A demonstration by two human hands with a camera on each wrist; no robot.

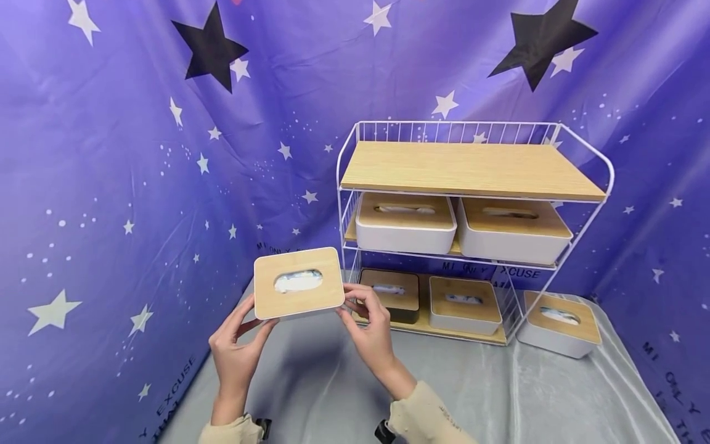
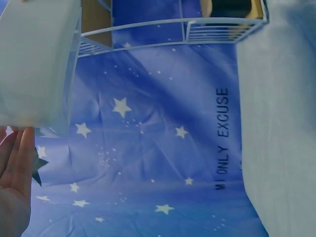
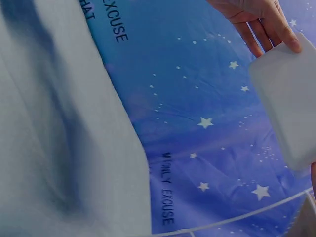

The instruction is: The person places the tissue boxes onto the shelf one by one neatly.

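Observation:
Both hands hold a white tissue box (image 1: 299, 301) with a light wooden lid in the air, left of the rack. Its lid, with an oval slot showing a pale patterned inside, tilts toward the head camera. My left hand (image 1: 238, 354) grips the left end and lower edge; my right hand (image 1: 370, 336) grips the lower right corner. In the left wrist view, the box's plain white side (image 2: 37, 64) rises above the left hand's fingers (image 2: 22, 158). The right wrist view shows the white underside (image 3: 289, 98), left fingers at its top, and only a sliver of the right hand.
A white wire rack (image 1: 579, 237) with wooden shelves stands right. Its middle shelf carries two white tissue boxes (image 1: 405, 237); the lowest holds a dark one (image 1: 403, 314) and a white one (image 1: 463, 320). Another tissue box (image 1: 554, 339) sits on the grey cloth (image 1: 444, 388) beside it. Starry purple curtains surround everything.

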